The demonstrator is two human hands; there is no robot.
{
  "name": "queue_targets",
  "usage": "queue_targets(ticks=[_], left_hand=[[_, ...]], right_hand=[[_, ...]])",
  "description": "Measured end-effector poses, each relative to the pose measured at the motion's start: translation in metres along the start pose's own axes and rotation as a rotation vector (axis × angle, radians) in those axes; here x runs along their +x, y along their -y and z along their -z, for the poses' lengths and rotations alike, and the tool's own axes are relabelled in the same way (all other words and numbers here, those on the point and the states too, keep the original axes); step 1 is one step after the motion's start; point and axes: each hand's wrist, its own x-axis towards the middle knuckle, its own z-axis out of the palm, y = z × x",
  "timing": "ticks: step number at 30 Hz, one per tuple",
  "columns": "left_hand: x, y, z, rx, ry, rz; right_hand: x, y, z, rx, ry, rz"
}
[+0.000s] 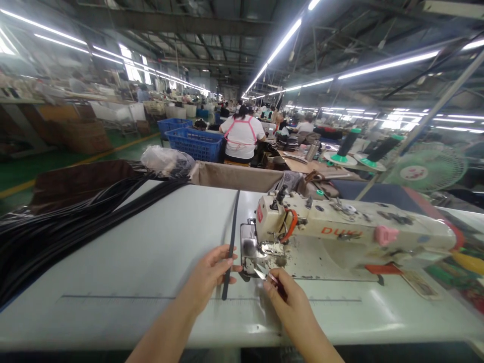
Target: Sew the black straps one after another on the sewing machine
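Note:
My left hand (217, 269) pinches a narrow black strap (233, 229) near its lower end. The strap runs away from me over the white table, left of the sewing machine (321, 227). Closed around a pair of thread snips (260, 274), my right hand (285, 295) sits just in front of the machine's needle plate. The pointed metal blades aim left toward the strap and stay apart from it. My palm and fingers hide most of the handle.
A thick bundle of black straps (86, 222) lies on the table's left side. Behind the table is a fabric-lined bin (238, 176). Thread cones (346, 146) and a fan (419, 171) stand at the right. A co-worker (242, 133) sits ahead beside blue crates (194, 143).

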Motion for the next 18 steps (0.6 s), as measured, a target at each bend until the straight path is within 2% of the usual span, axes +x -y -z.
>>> queue_targets(ticks=[3,7,12,18], left_hand=[[-0.006,0.001,-0.002,-0.035,0.013,0.02],[-0.01,0.001,-0.012,-0.058,0.002,0.05],[-0.007,0.005,-0.025,-0.119,-0.009,0.029],[-0.006,0.007,-0.033,-0.176,0.04,0.041]], right_hand=[[0.003,-0.003,-0.005,-0.062,-0.037,0.031],[0.008,-0.006,-0.006,-0.204,-0.104,0.185],[0.018,-0.009,-0.001,-0.382,-0.119,0.349],[0.029,-0.01,-0.003,-0.5,-0.124,0.454]])
